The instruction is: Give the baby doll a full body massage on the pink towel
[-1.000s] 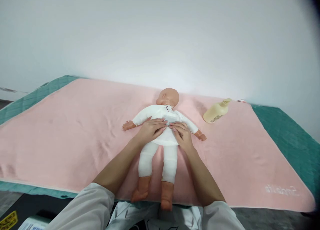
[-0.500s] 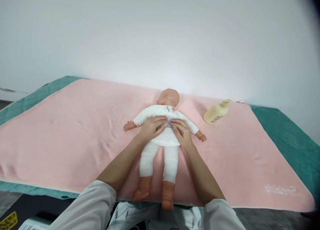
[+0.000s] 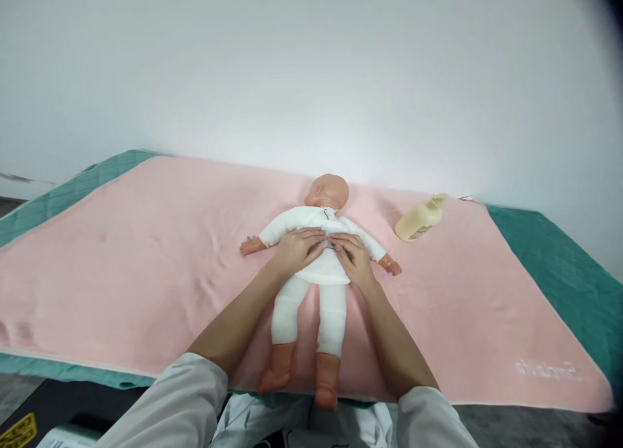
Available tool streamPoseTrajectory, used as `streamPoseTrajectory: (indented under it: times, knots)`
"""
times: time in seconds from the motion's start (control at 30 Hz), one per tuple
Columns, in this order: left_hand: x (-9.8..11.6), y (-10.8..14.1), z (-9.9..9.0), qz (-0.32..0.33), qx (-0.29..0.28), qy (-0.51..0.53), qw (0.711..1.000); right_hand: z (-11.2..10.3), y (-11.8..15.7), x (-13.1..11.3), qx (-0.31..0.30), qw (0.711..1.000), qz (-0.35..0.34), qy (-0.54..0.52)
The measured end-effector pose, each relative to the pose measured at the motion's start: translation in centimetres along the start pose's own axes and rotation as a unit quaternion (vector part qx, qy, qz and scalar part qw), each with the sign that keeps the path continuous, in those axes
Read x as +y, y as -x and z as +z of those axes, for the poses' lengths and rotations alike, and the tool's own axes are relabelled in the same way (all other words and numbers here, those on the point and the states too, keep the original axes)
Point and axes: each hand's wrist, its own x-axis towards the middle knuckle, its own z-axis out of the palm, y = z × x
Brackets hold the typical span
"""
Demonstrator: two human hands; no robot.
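A doll [image 3: 324,276] with a white cloth body lies on a pink blanket, back of the torso up and head turned left, feet toward me. My left hand [image 3: 299,248] rests on the left side of its torso, fingers extended toward the middle. On the right side of the torso lies my right hand [image 3: 354,256], its fingers also stretched inward. The fingertips of both hands almost meet at the doll's mid-back. Neither hand is wrapped round anything.
A pale yellow pump bottle [image 3: 419,221] lies tilted on the pink blanket [image 3: 121,260], right of the doll. Beneath the blanket, a green quilted cover [image 3: 559,253] shows at the edges. A white wall rises behind. Dark equipment [image 3: 58,402] is at the lower left.
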Motion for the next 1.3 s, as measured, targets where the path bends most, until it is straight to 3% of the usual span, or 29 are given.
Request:
streamPoseTrajectory:
  times: [0.3,0.77,0.97,1.13,1.3]
  knots:
    - [0.4,-0.38,-0.28,0.019,-0.008,-0.007,1.0,0.09,-0.03,0.15,0.005,1.0,0.019,0.001]
    - [0.52,-0.81,0.28,-0.022,-0.05,-0.024,0.998,0.04,-0.76,0.12,-0.055,0.997,0.058,0.011]
    - [0.4,-0.98,0.25,-0.028,-0.062,-0.013,0.998,0.23,-0.96,0.57,-0.043,0.997,0.058,0.02]
    - [0.02,-0.96,-0.15,-0.008,-0.033,0.025,0.999,0.4,-0.82,0.61,-0.003,1.0,0.024,0.007]
    - [-0.05,-0.93,-0.1,-0.044,0.012,-0.008,0.999,0.55,-0.66,0.63,-0.014,1.0,0.021,0.002]
